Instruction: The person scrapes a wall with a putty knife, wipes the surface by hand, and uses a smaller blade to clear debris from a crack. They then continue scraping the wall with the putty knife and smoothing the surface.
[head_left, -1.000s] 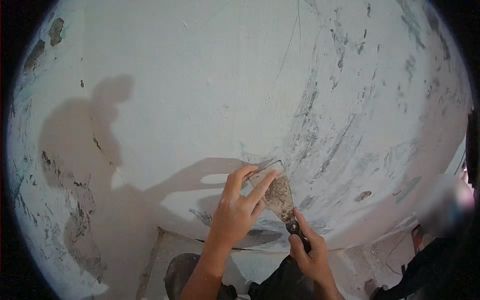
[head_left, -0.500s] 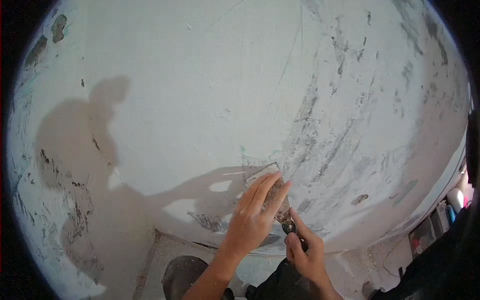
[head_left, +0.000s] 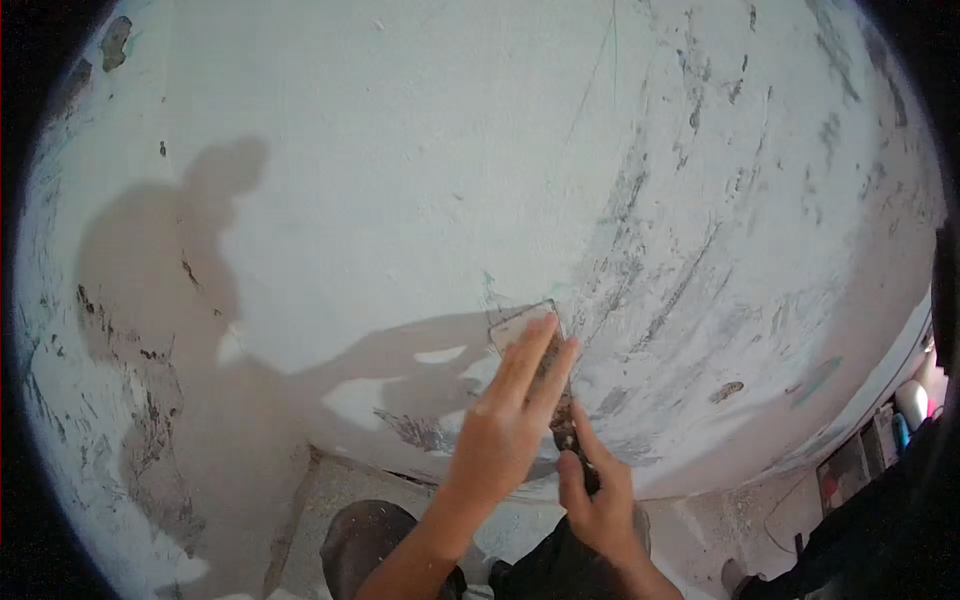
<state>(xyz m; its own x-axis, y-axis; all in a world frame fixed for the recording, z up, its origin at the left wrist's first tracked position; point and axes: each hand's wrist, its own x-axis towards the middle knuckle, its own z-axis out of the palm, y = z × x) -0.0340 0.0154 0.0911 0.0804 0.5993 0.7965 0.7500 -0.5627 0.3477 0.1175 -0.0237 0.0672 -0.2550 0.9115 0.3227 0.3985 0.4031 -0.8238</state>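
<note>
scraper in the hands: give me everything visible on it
The scraper is a flat trapezoid metal blade, smeared with brown crust and pale dust, narrowing to a dark handle. It lies blade-up against the white scuffed wall. The left hand presses flat fingers on the blade; the right hand wraps the handle, mostly hiding it.

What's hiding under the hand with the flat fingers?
The scraper, held against the wall. Only its top edge peeks past the left hand; the rest of the blade is covered.
</note>
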